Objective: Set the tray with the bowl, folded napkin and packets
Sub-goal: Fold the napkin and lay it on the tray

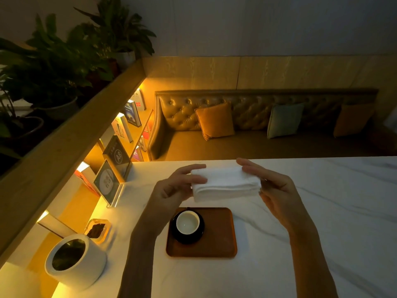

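A folded white napkin [225, 183] is held in the air above the far edge of the tray. My left hand [171, 190] grips its left end and my right hand [272, 190] grips its right end. Below them a brown wooden tray [219, 237] lies on the white table. On the tray's left half stands a black bowl with a white inside [187, 224], upright on a black saucer. The tray's right half is bare. A small clear dish with dark packets [97, 230] sits at the left of the table.
A white round pot [75, 267] stands at the front left. An acrylic sign stand [108, 182] and a dark A8 table sign [117, 153] stand at the table's left edge by a lit bookshelf. A bench with cushions [214, 121] lies beyond the table.
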Available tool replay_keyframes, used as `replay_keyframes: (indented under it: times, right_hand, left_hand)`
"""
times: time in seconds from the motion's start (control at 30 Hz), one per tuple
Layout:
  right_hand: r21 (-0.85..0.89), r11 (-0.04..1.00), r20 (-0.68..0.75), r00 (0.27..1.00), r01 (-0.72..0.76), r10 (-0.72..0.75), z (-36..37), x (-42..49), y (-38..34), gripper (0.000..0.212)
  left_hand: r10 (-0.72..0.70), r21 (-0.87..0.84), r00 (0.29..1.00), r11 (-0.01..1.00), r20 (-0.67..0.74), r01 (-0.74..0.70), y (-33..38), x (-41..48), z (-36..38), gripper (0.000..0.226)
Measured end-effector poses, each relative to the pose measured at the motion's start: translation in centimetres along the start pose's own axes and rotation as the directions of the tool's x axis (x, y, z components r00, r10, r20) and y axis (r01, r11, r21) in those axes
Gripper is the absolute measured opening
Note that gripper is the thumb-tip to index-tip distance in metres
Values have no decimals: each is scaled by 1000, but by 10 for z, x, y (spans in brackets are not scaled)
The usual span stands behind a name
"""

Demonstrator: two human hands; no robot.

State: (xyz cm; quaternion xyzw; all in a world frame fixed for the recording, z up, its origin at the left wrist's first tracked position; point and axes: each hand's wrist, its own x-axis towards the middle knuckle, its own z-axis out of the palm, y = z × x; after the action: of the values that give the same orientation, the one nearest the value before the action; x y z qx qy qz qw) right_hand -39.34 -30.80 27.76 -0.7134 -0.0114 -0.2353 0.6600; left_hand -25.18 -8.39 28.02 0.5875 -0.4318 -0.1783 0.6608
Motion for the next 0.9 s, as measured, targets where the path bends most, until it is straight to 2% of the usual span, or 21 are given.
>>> replay_keyframes:
  times: [0.07, 0.2, 0.37, 0.47, 0.53, 0.63, 0.7, 0.73, 0.83, 0.9]
  right_hand:
    - [47, 997, 13, 998, -62, 61, -2, -2, 0, 58]
    - [-28, 993, 30, 993, -116, 117, -1, -1, -3, 49]
    - [-92, 980, -49, 984, -174, 170, 5, 0, -6, 63]
    - [-247, 959, -109, 988, -136, 112, 6, 3, -7, 53]
    - [-276, 947, -90, 985, -164, 145, 6, 4, -8, 44]
    - [-243, 934, -77, 965, -263, 252, 6, 3, 0, 24]
    - [-217, 921, -113, 946, -323, 304, 8, 2, 8, 25]
    - [-211, 913, -134, 935, -349, 327, 8, 1, 12, 27]
    - [-158, 899, -201, 905, -409, 376, 13, 0, 22, 32]
    - [-111, 897, -273, 881, -427, 386, 17, 1, 29, 30]
  left_hand:
    - [-30, -59, 998, 998, -49, 27, 0, -2, 5, 47]
    - [-70, -65, 988, 996, -135, 62, 0, 0, 19, 55]
    - [3, 141, 972, 989, -233, 31, 2, 8, 31, 47]
    - [-95, 131, 979, 984, -179, 120, 3, 11, 30, 33]
    - [-190, 108, 974, 973, -126, 204, 2, 10, 29, 32]
    - [-244, 32, 958, 967, -150, 252, -1, 10, 32, 39]
    - [-294, 5, 934, 954, -202, 301, -3, 12, 38, 45]
    - [-316, 7, 921, 945, -228, 326, -6, 12, 42, 43]
    - [-330, 54, 890, 930, -315, 364, -19, 14, 50, 16]
    - [-315, 115, 878, 919, -360, 377, -29, 16, 52, 14]
